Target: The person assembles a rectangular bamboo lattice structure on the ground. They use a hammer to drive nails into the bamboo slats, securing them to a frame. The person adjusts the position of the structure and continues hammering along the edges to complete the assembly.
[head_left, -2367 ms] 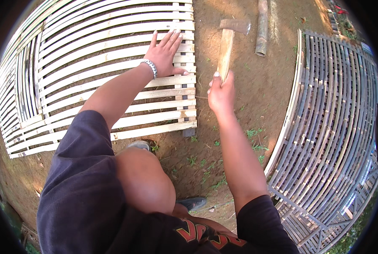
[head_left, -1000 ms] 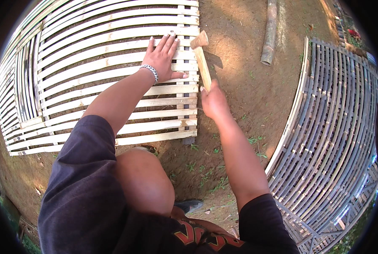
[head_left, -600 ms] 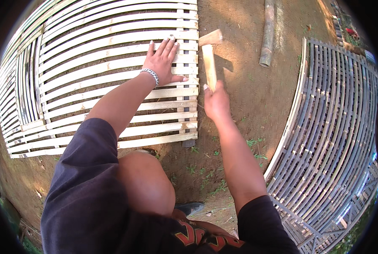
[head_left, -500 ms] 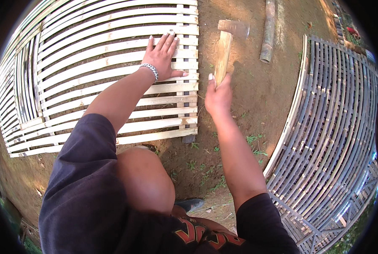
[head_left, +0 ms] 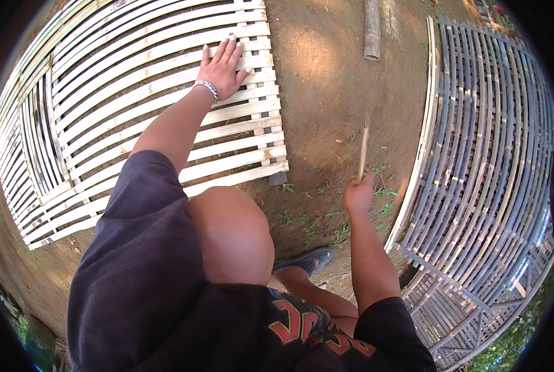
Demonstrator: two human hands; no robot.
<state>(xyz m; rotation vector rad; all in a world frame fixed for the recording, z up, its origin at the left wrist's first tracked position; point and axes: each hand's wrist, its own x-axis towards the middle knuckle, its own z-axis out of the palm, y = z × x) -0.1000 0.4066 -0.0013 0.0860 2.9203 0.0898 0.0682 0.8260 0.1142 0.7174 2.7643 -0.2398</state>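
Observation:
My left hand (head_left: pixel 223 71), with a chain bracelet on its wrist, lies palm down and fingers spread on a panel of pale bamboo slats (head_left: pixel 267 153). It presses near the panel's right end, where the slats cross a narrow strip. Off to the right, my right hand (head_left: pixel 358 193) is closed around the wooden handle of a hatchet (head_left: pixel 363 152). The hatchet points away from me over bare soil, its thin blade seen edge-on, apart from the panel.
A weathered slatted bamboo panel (head_left: pixel 475 136) stands along the right side. A bamboo pole (head_left: pixel 372 31) lies on the soil at the far middle. My knee (head_left: pixel 233 235) is bent close to the pale panel, and my shoe (head_left: pixel 317 260) rests among small weeds.
My right hand has swung the hatchet down, nearer to me and rightward, turning its blade edge-on. My left hand has shifted slightly left and farther away along the slats. The view has shifted too.

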